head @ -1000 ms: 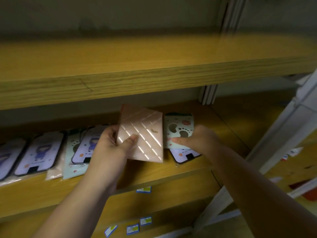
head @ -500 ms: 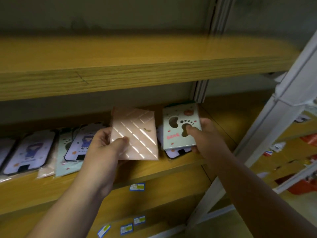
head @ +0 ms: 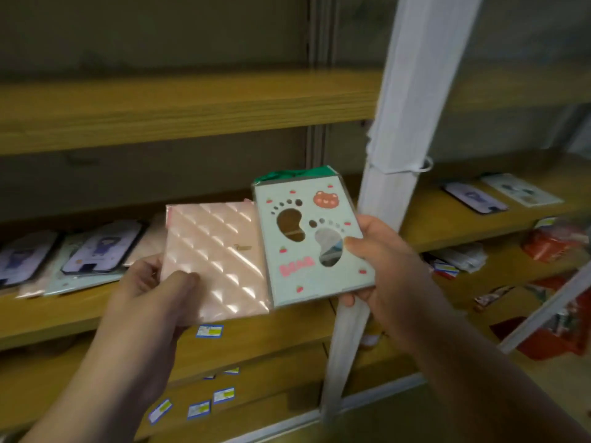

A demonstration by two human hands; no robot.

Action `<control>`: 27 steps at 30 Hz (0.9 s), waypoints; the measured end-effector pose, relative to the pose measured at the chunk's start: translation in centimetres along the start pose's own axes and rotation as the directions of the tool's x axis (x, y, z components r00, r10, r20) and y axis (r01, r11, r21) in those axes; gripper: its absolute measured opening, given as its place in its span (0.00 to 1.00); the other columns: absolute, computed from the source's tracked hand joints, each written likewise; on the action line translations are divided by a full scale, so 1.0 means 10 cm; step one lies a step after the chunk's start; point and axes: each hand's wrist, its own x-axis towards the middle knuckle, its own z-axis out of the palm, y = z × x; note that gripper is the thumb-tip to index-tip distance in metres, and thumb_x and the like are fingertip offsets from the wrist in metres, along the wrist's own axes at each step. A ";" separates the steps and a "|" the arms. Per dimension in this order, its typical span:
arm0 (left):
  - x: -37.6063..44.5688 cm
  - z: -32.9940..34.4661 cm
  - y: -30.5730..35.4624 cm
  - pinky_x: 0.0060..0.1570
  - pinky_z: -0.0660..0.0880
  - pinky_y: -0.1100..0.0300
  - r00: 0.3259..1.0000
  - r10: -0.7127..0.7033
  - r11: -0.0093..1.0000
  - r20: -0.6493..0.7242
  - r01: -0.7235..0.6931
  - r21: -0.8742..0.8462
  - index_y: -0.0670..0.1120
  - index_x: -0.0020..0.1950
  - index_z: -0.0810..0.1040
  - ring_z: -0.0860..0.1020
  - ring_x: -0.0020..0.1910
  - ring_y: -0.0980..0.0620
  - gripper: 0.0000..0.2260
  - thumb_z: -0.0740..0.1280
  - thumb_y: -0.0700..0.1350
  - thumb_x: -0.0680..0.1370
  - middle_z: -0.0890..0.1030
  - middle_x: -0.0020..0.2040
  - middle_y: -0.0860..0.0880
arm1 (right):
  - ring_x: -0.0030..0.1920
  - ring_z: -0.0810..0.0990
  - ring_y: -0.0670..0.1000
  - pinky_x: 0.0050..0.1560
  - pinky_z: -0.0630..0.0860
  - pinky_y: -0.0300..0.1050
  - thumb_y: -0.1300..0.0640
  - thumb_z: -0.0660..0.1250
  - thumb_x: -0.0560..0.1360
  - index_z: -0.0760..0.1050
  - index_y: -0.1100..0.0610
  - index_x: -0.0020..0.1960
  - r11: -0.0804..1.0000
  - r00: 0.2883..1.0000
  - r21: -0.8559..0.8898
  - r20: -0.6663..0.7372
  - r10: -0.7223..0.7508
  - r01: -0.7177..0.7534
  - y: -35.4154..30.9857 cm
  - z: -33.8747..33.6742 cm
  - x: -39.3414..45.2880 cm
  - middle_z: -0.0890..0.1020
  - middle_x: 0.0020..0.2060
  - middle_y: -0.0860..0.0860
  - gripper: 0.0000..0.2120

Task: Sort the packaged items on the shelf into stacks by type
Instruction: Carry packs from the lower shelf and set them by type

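Observation:
My left hand (head: 153,289) grips a pink quilted packaged item (head: 217,257) by its lower left corner. My right hand (head: 387,270) holds a pale green packaged item (head: 307,270) printed with footprints and a bear, by its right edge. Both packages are lifted off the wooden shelf (head: 64,314) and sit side by side, the green one overlapping the pink one's right edge. On the shelf to the left lie several packaged phone cases (head: 99,247) with a cartoon figure. Two more packaged items (head: 476,196) lie on the shelf section to the right.
A white upright post (head: 396,155) stands just behind my right hand, dividing two shelf bays. An upper wooden shelf (head: 160,123) runs overhead. Small blue price labels (head: 209,331) dot the lower shelf edges. Red packaged goods (head: 556,241) sit at far right.
Both hands have lifted the two packages up and away from the shelf, and my view has swung right, bringing the white post and the right-hand shelf bay into sight.

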 end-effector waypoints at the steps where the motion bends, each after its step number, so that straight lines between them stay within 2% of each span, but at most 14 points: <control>1: -0.14 0.12 -0.01 0.30 0.79 0.57 1.000 0.005 1.000 -0.014 -0.005 -0.008 0.41 0.56 0.79 0.83 0.36 0.46 0.12 0.66 0.35 0.73 0.86 0.43 0.40 | 0.34 0.86 0.52 0.20 0.73 0.40 0.56 0.65 0.74 0.78 0.46 0.51 1.000 0.999 0.028 0.045 -0.006 0.005 -0.02 -0.13 -0.12 0.88 0.40 0.51 0.08; 4: -0.53 0.52 -0.06 0.30 0.81 0.55 0.998 0.000 0.999 -0.059 -0.002 -0.044 0.43 0.55 0.79 0.84 0.36 0.46 0.11 0.64 0.34 0.76 0.87 0.44 0.40 | 0.35 0.85 0.54 0.20 0.72 0.40 0.59 0.63 0.79 0.78 0.47 0.53 0.999 0.995 0.044 0.098 0.008 -0.013 -0.08 -0.58 -0.37 0.88 0.42 0.54 0.09; 6: -0.74 0.81 -0.14 0.32 0.82 0.54 0.998 0.004 0.999 -0.069 -0.007 -0.037 0.47 0.49 0.81 0.84 0.35 0.46 0.10 0.65 0.34 0.75 0.87 0.43 0.41 | 0.35 0.84 0.54 0.21 0.72 0.41 0.59 0.62 0.81 0.78 0.46 0.54 1.000 0.994 0.016 0.105 0.015 -0.017 -0.11 -0.92 -0.50 0.88 0.43 0.54 0.10; 9: -0.96 1.22 -0.31 0.33 0.80 0.56 0.999 0.005 0.998 -0.050 -0.008 -0.055 0.48 0.48 0.83 0.83 0.35 0.47 0.10 0.68 0.37 0.70 0.86 0.44 0.40 | 0.35 0.84 0.52 0.23 0.73 0.42 0.55 0.64 0.78 0.79 0.42 0.51 1.000 0.995 0.009 0.102 -0.013 0.012 -0.14 -1.45 -0.68 0.88 0.44 0.53 0.09; 13: -1.11 1.74 -0.51 0.33 0.80 0.56 0.998 -0.061 0.997 0.001 0.061 -0.045 0.48 0.55 0.81 0.86 0.42 0.45 0.19 0.72 0.42 0.65 0.87 0.49 0.41 | 0.33 0.80 0.52 0.24 0.73 0.43 0.48 0.66 0.70 0.80 0.38 0.51 1.000 1.000 0.001 0.027 -0.010 0.010 -0.15 -2.13 -0.80 0.88 0.44 0.53 0.11; 17: -1.13 2.28 -0.62 0.35 0.81 0.56 0.991 -0.113 0.994 0.069 0.112 0.013 0.51 0.57 0.81 0.86 0.46 0.44 0.25 0.77 0.46 0.60 0.86 0.51 0.44 | 0.29 0.81 0.47 0.22 0.72 0.39 0.50 0.68 0.73 0.81 0.34 0.42 0.999 0.998 0.035 -0.066 0.003 -0.001 -0.11 -2.67 -0.83 0.87 0.39 0.51 0.10; 22: -0.97 2.91 -0.79 0.38 0.81 0.54 0.977 -0.175 0.984 0.123 0.170 0.054 0.49 0.61 0.78 0.86 0.48 0.43 0.16 0.70 0.38 0.74 0.86 0.52 0.45 | 0.33 0.82 0.49 0.25 0.73 0.40 0.47 0.68 0.72 0.82 0.39 0.50 0.997 0.991 0.078 -0.136 -0.016 0.027 -0.02 -3.24 -0.74 0.87 0.41 0.52 0.09; 25: -0.79 3.26 -0.88 0.48 0.81 0.45 0.977 -0.170 0.984 0.125 0.162 0.074 0.48 0.61 0.77 0.84 0.51 0.41 0.15 0.69 0.37 0.76 0.86 0.52 0.45 | 0.38 0.82 0.51 0.29 0.75 0.42 0.47 0.68 0.75 0.82 0.42 0.54 0.998 0.988 0.047 -0.149 -0.037 0.045 -0.05 -3.60 -0.55 0.87 0.45 0.53 0.10; 27: -0.61 3.47 -0.95 0.49 0.81 0.44 0.975 -0.172 0.984 0.140 0.163 0.076 0.52 0.59 0.77 0.86 0.48 0.44 0.14 0.70 0.39 0.75 0.87 0.50 0.47 | 0.44 0.85 0.53 0.36 0.80 0.46 0.49 0.66 0.78 0.83 0.42 0.54 0.999 0.981 0.018 -0.190 -0.034 0.038 -0.11 -3.86 -0.34 0.87 0.48 0.52 0.08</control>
